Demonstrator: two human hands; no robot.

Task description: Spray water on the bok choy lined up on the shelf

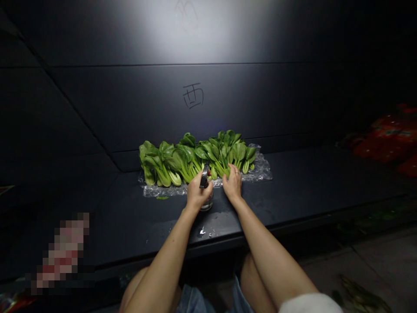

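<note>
Several heads of green bok choy [179, 163] lie side by side on a sheet of clear plastic film [262, 169], leaves toward the back panel and pale stems toward me. My left hand [197, 191] is closed around a spray bottle [206, 204] with a black trigger head, standing upright in front of the vegetables; the fingers cover much of the clear bottle. Just to its right, my right hand [232, 183], with a ring on one finger, is closed at the stem ends of the bok choy, its fingertips partly hidden among the stalks.
The dark shelf [299, 182] has water drops near its front edge. A loose green leaf [162, 198] lies before the film. Behind rises a dark panel [143, 104] with a handwritten character. Red packages [387, 134] sit far right, and a blurred-out patch covers the lower left.
</note>
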